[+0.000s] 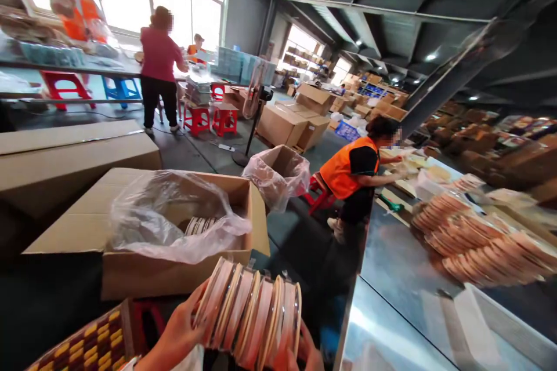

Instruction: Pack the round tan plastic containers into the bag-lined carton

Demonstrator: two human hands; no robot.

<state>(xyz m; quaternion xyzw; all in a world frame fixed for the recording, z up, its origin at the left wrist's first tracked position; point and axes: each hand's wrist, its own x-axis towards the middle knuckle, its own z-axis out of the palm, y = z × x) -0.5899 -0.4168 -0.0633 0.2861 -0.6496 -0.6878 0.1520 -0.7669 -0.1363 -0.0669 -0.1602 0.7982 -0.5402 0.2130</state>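
Both hands are clamped on one row of flat round discs (250,316), pale pink with light rims, held on edge and pressed together between the palms. The left hand (180,330) grips the row's left end, fingers wrapped over the outermost disc; the right hand (304,353) supports the right end from below, only its fingers showing at the bottom edge of the view. The row is held in the air, between the open carton and the tabletop, resting on neither.

The open cardboard carton (174,232), lined with a clear plastic bag (174,220), stands just behind the held row. A few similar discs (200,225) are visible deep inside it, so by appearance the carton is mostly emptied or only lightly filled; which one cannot be told.

On the metal tabletop (391,278), toward its far right edge, several long rows of like discs (474,240) lie stacked together. Judged from this, a good share of the stock already sits there, and the held row is one batch between carton and tabletop.

A seated person in an orange vest (352,177) works at the tabletop's far end.
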